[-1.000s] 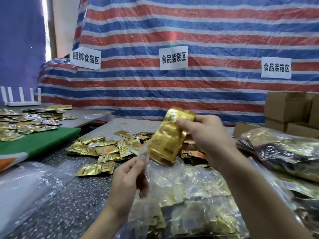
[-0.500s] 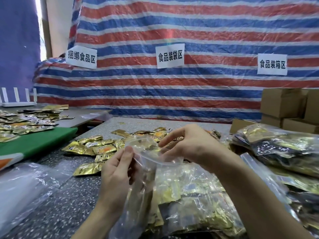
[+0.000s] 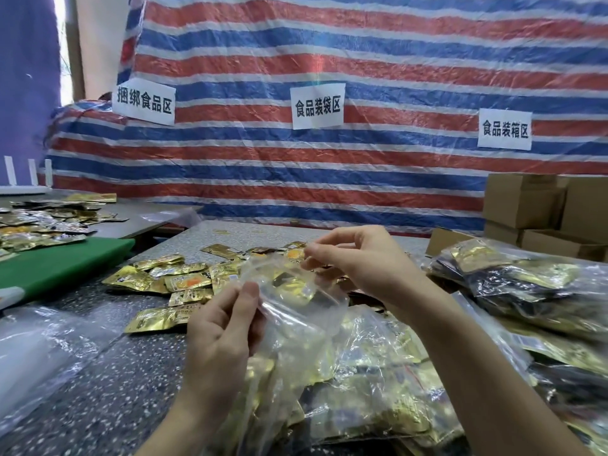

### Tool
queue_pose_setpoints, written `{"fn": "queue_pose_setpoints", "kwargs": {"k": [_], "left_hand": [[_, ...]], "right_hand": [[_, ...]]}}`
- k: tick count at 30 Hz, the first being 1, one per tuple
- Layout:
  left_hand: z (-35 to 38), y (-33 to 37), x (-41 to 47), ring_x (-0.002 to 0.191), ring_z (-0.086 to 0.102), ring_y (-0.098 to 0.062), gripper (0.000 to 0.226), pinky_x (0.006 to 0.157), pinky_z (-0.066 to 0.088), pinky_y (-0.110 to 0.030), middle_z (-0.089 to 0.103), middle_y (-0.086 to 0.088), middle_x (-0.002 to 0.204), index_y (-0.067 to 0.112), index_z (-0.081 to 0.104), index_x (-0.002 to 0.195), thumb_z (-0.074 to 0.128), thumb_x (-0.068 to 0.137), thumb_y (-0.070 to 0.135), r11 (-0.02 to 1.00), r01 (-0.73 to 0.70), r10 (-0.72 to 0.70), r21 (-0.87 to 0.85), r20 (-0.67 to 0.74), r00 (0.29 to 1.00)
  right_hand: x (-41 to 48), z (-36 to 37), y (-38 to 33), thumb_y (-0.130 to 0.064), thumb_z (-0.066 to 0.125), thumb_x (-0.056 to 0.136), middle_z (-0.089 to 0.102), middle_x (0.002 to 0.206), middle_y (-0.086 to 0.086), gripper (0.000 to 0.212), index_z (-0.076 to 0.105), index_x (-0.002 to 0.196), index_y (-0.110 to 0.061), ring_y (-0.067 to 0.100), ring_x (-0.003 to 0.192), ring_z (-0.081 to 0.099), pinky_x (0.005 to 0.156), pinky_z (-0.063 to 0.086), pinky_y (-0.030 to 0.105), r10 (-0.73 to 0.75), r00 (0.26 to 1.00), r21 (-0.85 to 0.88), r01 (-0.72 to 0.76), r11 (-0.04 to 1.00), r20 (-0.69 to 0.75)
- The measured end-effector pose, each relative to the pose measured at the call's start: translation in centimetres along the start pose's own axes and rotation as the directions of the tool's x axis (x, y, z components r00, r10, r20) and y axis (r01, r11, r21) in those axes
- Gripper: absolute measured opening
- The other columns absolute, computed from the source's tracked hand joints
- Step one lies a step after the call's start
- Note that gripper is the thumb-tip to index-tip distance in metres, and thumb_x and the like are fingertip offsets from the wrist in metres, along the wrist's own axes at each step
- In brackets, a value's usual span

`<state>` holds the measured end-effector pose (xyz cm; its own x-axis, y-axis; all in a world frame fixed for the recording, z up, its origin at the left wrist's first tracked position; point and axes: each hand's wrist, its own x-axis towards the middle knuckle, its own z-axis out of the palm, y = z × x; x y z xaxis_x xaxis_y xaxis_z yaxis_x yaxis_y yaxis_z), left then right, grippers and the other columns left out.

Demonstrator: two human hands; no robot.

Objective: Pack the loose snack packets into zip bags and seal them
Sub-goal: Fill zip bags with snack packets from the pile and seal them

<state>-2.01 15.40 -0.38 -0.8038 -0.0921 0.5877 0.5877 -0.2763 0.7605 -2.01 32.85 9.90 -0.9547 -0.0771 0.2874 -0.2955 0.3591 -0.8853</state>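
Now packet [image 3: 292, 288] sits inside bag [image 3: 297, 319], gone from right hand [image 3: 360, 263]. Both hands pinch bag's mouth, left hand [image 3: 222, 334] at near edge. Left of bag lie loose packets [image 3: 177, 279].

A makeshift packing workshop: striped tarpaulin [image 3: 329, 60] wall with paper zone signs [image 3: 317, 106], stacked cardboard boxes [image 3: 523, 199]

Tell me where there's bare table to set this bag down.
Bare speckled tabletop lies near left, bordered by the clear plastic sheet, the loose gold packets and the left hand. A thinner bare strip runs between those packets and the striped tarp. Right of the held zip bag, filled bags crowd the table.
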Motion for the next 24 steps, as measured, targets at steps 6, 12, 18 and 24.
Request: {"fn": "queue_pose_setpoints", "kwargs": {"k": [6,12,18,24], "left_hand": [[-0.1,-0.4,-0.2,0.046,0.035,-0.009,0.036,0.04,0.029,-0.015,0.041,0.0,0.053,0.019,0.057,0.059,0.054,0.09,0.037,0.999,0.041,-0.041,0.013,0.039,0.998],[-0.3,-0.8,0.1,0.046,0.037,-0.009,0.047,0.04,0.029,-0.018,0.043,0.004,0.053,0.016,0.058,0.064,0.062,0.088,0.055,0.999,0.044,-0.043,-0.009,0.058,0.997],[-0.4,-1.1,0.3,0.046,0.039,-0.015,0.046,0.04,0.031,-0.021,0.045,-0.004,0.053,0.015,0.06,0.063,0.061,0.076,0.059,1.0,0.028,-0.028,-0.007,0.049,0.998],[0.0,-0.7,0.0,0.039,0.039,-0.009,0.041,0.04,0.031,-0.015,0.044,-0.003,0.045,0.018,0.063,0.061,0.058,0.078,0.055,0.999,-0.034,0.032,0.021,0.055,0.998]], "right_hand": [[4.6,-2.3,4.6,-0.017,0.06,0.098,0.073,0.1,0.006,0.008,0.066,0.102,-0.012,0.017,0.083,0.069,0.068,0.059,0.032,0.089,0.977,-0.429,-0.167,0.888,-0.196],[10.8,-3.8,11.3,-0.009,0.05,0.091,0.061,0.122,0.015,0.042,0.047,0.132,-0.01,0.029,0.109,0.055,0.089,0.051,0.04,0.157,0.976,-0.858,-0.207,0.47,-0.15],[13.9,-3.5,14.6,-0.025,0.044,0.092,0.037,0.156,0.017,0.052,0.05,0.143,-0.021,0.04,0.149,0.015,0.121,0.014,0.054,0.263,0.962,-0.967,-0.13,0.219,-0.069],[14.8,-2.5,14.9,-0.022,0.043,0.084,0.037,0.153,0.018,0.048,0.06,0.124,-0.043,0.039,0.146,0.019,0.115,0.017,0.056,0.349,0.935,-0.887,-0.215,0.409,-0.066]]}}
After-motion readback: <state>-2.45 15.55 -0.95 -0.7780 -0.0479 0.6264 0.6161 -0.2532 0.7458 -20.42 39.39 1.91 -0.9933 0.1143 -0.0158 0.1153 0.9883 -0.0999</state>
